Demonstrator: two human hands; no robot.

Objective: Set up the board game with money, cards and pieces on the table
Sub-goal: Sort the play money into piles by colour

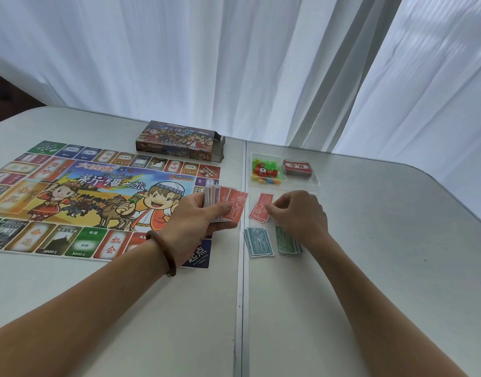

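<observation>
The colourful game board (70,197) lies flat on the left half of the table. My left hand (198,216) grips a fanned stack of play money (228,205), red notes on top, over the board's right edge. My right hand (299,213) rests with curled fingers on a small pile of red notes (261,208) lying on the table. Nearer me lie a blue-green note pile (258,242) and a green note pile (286,242). A clear tray (301,183) holds small plastic pieces (265,171) and a red card deck (297,167).
The open game box (179,140) lies behind the board near the white curtain. A seam (242,295) splits the white table down the middle. The table's right edge curves away at the far right. A brown bangle sits on my left wrist.
</observation>
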